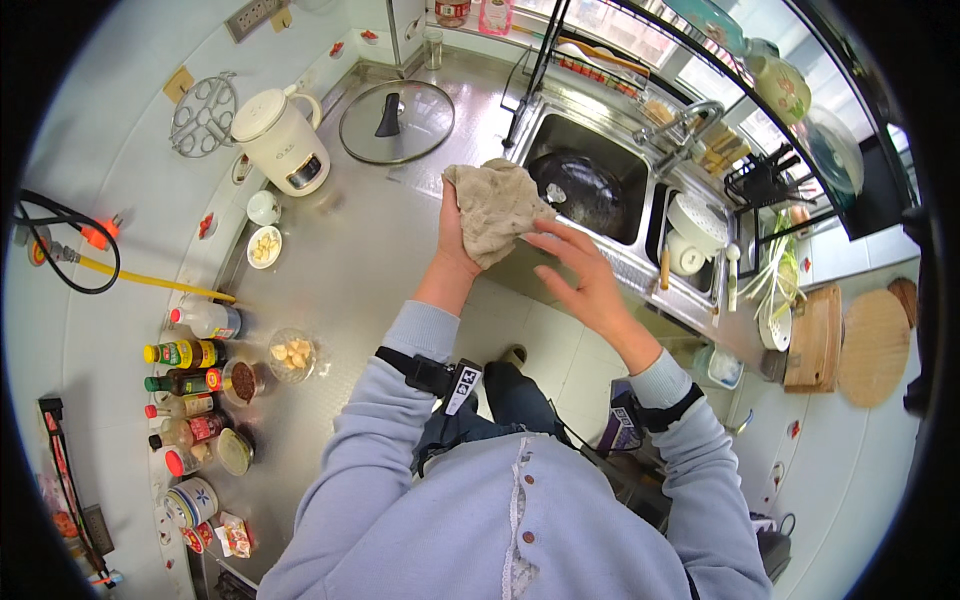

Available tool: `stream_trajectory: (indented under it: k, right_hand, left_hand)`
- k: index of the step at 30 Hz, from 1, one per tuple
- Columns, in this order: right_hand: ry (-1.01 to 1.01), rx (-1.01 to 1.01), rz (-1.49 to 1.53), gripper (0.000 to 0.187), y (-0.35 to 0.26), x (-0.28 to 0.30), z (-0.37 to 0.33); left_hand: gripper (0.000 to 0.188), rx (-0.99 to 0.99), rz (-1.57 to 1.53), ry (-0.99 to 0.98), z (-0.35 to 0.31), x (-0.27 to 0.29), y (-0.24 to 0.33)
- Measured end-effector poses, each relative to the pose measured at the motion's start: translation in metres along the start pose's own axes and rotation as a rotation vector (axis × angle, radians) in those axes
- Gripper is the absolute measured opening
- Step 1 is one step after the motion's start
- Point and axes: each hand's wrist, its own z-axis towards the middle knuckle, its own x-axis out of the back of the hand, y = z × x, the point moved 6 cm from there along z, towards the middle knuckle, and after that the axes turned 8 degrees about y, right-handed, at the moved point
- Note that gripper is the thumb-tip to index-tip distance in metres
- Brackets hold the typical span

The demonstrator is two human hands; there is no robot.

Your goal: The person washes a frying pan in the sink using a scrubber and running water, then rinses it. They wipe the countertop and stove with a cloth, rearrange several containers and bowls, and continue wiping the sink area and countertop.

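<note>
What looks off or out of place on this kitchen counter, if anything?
Little stands out. A glass pot lid lies flat on the steel counter, apart from the dark wok, which sits in the sink. The left hand holds a crumpled grey cloth over the counter edge; the right hand is open beside it. No spill visible.

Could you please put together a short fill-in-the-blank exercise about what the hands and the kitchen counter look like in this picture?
1. The left hand holds up a crumpled ____ over the counter's edge.
2. The right hand is open with its fingertips touching the ____.
3. In the left basin of the sink lies a black ____.
4. The glass lid lies flat on the ____, beside the white kettle.

Missing words: cloth; cloth; pan; counter.
</note>
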Motion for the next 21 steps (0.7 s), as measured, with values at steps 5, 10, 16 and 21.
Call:
stream_trajectory:
  k: [5, 10, 16, 21]
  right_hand:
    - [0.047, -0.652, 0.366, 0.031, 0.083, 0.008, 0.054]
    - [0.013, -0.800, 0.972, 0.024, 0.124, -0.005, 0.127]
    - [0.136, -0.763, 0.884, 0.015, 0.160, -0.018, 0.203]
    - [0.244, -0.760, 0.863, 0.015, 0.180, -0.034, 0.248]
  left_hand:
    - [0.089, -0.087, 0.095, -0.010, 0.037, -0.031, 0.027]
    - [0.063, -0.107, 0.261, 0.017, 0.080, -0.036, 0.043]
    - [0.041, -0.135, 0.371, 0.315, 0.120, 0.004, 0.091]
    - [0.038, -0.207, 0.485, 0.342, 0.157, 0.004, 0.141]
